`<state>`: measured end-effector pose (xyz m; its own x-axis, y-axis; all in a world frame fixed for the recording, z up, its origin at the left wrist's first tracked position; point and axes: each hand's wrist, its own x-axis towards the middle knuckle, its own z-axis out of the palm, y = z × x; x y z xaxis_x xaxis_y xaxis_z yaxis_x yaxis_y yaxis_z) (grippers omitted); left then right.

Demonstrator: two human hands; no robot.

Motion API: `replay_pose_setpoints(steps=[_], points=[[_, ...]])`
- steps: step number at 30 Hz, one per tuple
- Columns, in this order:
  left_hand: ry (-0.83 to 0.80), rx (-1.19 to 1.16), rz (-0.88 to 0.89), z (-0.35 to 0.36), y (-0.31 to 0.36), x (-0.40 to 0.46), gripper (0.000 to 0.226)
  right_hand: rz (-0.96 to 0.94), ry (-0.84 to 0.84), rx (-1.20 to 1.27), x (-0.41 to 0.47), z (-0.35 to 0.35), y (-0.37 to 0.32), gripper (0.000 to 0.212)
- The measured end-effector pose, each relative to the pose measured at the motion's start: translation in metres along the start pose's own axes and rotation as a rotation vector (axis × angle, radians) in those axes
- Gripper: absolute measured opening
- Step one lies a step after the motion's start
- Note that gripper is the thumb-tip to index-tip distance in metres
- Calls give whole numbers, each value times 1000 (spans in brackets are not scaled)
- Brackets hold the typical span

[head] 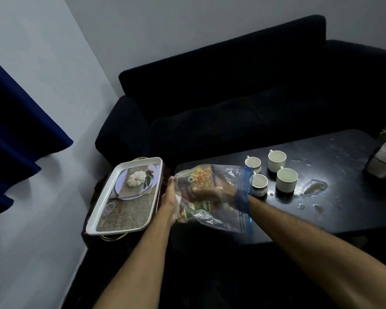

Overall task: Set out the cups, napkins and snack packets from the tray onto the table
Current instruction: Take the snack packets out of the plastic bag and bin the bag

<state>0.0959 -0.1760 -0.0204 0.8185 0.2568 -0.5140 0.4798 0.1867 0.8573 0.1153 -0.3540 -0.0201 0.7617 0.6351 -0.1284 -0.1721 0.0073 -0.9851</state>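
Dim room: pale walls [54, 52], dark sofa [232, 97] behind dark low table [321, 208], blue curtain [16, 130] at left

Four cups stand on the table: one at the group's 11 o'clock [252, 163], one at 1 o'clock [276, 160], one at 7 o'clock [259, 184] and one at 5 o'clock [287, 179]. One tray [103, 228] lies at their 9 o'clock. One clear zip bag [227, 172] holds several snack packets [202, 178]; their number cannot be told. One napkin holder [382, 166] sits at 3 o'clock.
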Motion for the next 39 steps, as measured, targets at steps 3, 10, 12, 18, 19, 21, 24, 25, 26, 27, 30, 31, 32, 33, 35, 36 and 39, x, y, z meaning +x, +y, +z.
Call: replay_pose_setpoints(steps=[3,10,12,18,19,21,24,25,26,27,30,31,32,33,35,36,39], points=[[88,13,8,-3,-7,3,40,-10,80,-93,11,7,6,33],[595,-71,106,-10,-8,5,32,8,375,-199,25,-5,30,44],[727,-162,135,-18,-4,5,38,21,412,-63,24,-6,29,36],[1104,-58,196,-68,12,1,51,-41,345,119,3,-39,24,51],[1114,-53,203,-74,13,1,52,-42,364,154,2,-44,25,55],[1104,-79,235,-80,14,-1,52,-19,417,227,3,-48,26,58],[1101,-154,276,-83,16,-2,52,12,489,295,12,-42,34,58],[1103,-185,279,-85,16,-3,52,19,504,307,16,-38,37,58],[1109,-213,275,-87,16,-3,52,23,516,318,20,-34,42,58],[1119,-236,273,-90,16,-4,52,24,527,319,24,-29,47,59],[1156,-273,284,-102,17,-1,51,47,579,236,33,-20,66,60],[1161,-295,291,-107,18,0,51,75,598,176,35,-20,71,60],[1149,-337,301,-110,19,0,50,109,614,89,38,-21,75,61],[1128,-385,318,-113,20,1,49,142,620,-13,41,-23,78,62],[1076,-458,347,-116,23,3,48,207,615,-216,48,-27,78,74],[1049,-492,346,-117,24,4,47,234,609,-300,52,-28,76,83],[936,-601,281,-114,26,7,44,303,584,-552,61,-29,71,103]])
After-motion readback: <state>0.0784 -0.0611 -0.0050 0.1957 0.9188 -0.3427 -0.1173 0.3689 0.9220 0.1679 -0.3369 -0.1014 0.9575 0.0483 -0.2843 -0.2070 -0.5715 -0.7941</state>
